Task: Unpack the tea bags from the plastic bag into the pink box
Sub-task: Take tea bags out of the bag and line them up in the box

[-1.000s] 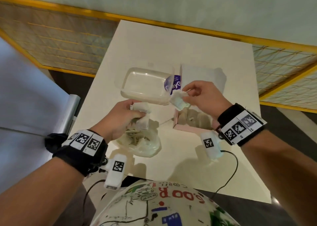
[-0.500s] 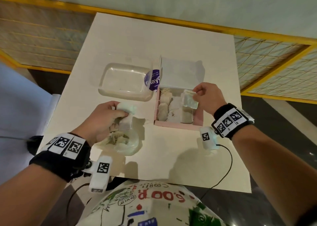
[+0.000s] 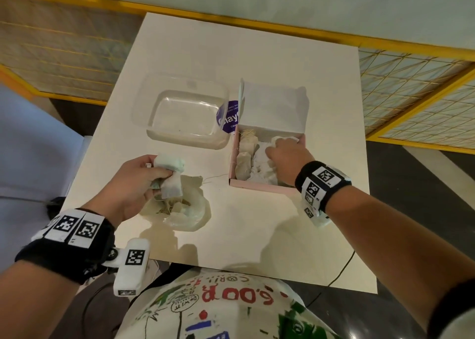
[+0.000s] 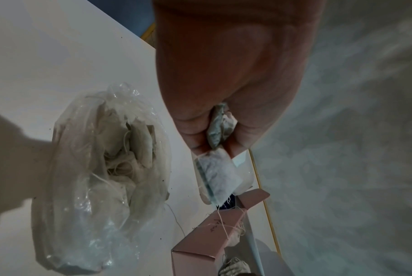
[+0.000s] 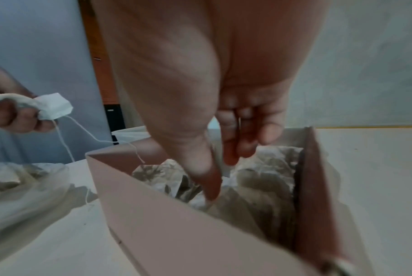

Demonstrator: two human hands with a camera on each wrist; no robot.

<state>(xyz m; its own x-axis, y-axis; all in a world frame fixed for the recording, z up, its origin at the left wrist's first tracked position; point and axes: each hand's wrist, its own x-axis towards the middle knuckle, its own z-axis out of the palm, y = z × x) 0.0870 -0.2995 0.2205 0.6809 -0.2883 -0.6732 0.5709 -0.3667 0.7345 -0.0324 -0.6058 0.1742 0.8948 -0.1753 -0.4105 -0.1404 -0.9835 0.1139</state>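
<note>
The pink box point(image 3: 259, 187) stands open at mid-right of the white table, with several tea bags point(image 3: 244, 163) lying inside. My right hand point(image 3: 282, 156) reaches down into the box. In the right wrist view its thumb and fingers point(image 5: 230, 156) pinch a white tea bag point(image 5: 223, 167) low among the others. My left hand point(image 3: 144, 181) grips a small bunch of tea bags point(image 3: 171, 181) just above the crumpled clear plastic bag point(image 3: 187, 215). More tea bags and tangled strings point(image 4: 120, 149) fill that bag. A string trails from the held tea bag point(image 4: 220, 177) to the box point(image 4: 207, 240).
A clear plastic tub point(image 3: 185, 114) with a purple label sits just left of the box. The box's white lid point(image 3: 272, 107) stands upright behind it. A black cable point(image 3: 341, 271) hangs off the table's near right edge. Yellow-framed mesh panels flank the table.
My right hand carried its tea bag from above the tub's edge to the box and has sunk down into it. My left hand stayed over the plastic bag, still gripping its tea bags.
</note>
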